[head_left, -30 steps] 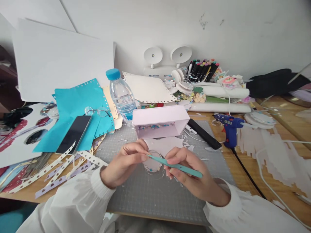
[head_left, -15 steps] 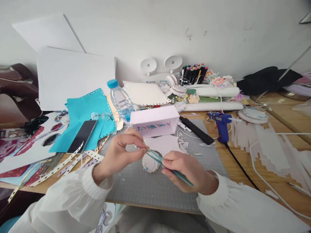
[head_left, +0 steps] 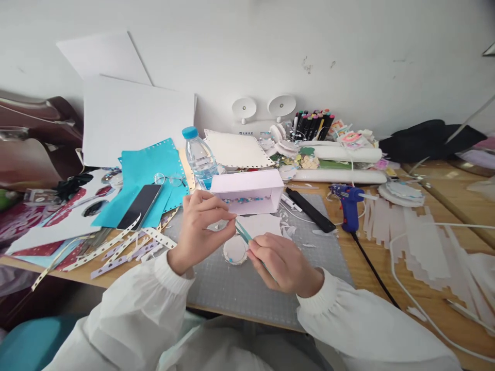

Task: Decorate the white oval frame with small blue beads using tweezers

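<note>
A pair of teal tweezers (head_left: 243, 231) is gripped in my right hand (head_left: 282, 263), tips slanting up to the left. My left hand (head_left: 204, 226) has thumb and forefinger pinched together at those tips; whatever lies between them is too small to make out. Below the tweezers a white round disc (head_left: 234, 252) with a beaded, blue-dotted edge lies on the grey cutting mat (head_left: 240, 293). Just behind is a pale lilac open box (head_left: 247, 181), with small blue and pink pieces inside. A cut pale paper sheet (head_left: 263, 225) sits in front of the box.
A blue glue gun (head_left: 350, 206) stands to the right, its black cord running forward. Beyond the mat's left edge are a phone (head_left: 139, 206), glasses (head_left: 168, 179), teal sheets and paper strips. A water bottle (head_left: 201, 159) stands behind. A black bar (head_left: 311, 210) lies right of the box.
The view has shifted, so the table appears moved slightly. My hands have tilted the tweezers more steeply, and my left hand has risen a little with its fingers still pinched at the tips.
</note>
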The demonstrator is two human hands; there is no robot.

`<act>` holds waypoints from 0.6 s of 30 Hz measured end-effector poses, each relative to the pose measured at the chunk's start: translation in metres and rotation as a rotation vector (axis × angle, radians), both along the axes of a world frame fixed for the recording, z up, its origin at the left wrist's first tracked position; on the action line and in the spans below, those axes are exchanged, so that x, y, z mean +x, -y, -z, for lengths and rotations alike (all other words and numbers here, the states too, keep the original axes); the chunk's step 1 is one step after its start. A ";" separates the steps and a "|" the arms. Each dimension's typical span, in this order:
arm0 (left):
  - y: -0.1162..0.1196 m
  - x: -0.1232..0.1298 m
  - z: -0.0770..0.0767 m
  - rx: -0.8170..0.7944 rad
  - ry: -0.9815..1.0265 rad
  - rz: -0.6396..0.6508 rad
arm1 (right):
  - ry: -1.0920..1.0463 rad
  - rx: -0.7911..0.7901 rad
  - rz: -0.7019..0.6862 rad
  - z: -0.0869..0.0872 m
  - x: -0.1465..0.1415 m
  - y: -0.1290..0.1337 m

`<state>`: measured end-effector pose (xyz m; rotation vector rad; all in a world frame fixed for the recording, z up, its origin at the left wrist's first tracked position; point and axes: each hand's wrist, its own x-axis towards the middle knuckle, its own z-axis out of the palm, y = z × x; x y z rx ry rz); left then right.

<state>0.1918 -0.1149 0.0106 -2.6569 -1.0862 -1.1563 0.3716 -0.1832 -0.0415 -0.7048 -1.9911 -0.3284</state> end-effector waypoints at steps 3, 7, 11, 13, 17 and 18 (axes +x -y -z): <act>-0.015 -0.017 -0.002 0.088 0.104 -0.202 | -0.026 0.033 -0.059 0.000 -0.003 0.007; -0.020 -0.053 -0.011 -0.013 0.261 -0.324 | -0.213 -0.089 -0.175 0.004 -0.004 0.015; -0.006 -0.071 -0.012 -0.143 0.158 -0.229 | -0.428 -0.259 -0.150 0.012 -0.003 0.015; -0.002 -0.073 -0.008 -0.211 0.135 -0.193 | -0.509 -0.345 -0.126 0.016 -0.004 0.014; -0.006 -0.070 0.004 -0.327 0.089 -0.094 | -0.582 -0.521 -0.082 0.022 -0.008 0.014; -0.009 -0.068 0.007 -0.350 0.085 -0.062 | -0.608 -0.568 -0.078 0.023 -0.009 0.014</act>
